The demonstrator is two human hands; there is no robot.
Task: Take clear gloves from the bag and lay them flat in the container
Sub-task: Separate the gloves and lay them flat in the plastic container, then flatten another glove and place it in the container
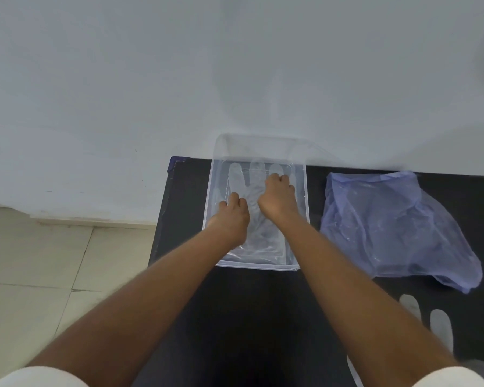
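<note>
Both curled grips hide their fingertips and cover the middle of the clear glove [259, 174] beneath them. Right of the right grip [278, 198], a second glove [440, 326] is partly hidden by the forearm and cut off by the frame's edge.

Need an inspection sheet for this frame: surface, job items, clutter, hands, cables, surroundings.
Surface: black table, its far edge against a wall.
Job's things: clear container at the back of the table with a clear glove lying flat inside; bluish plastic bag to its right, crumpled.
Clutter: another clear glove on the table near the right forearm, partly hidden.
Hands: left hand and right hand both inside the container, fingers curled, pressing on the glove.
Cables: nothing seen.
Surroundings: pale wall behind; tiled floor to the left.
</note>
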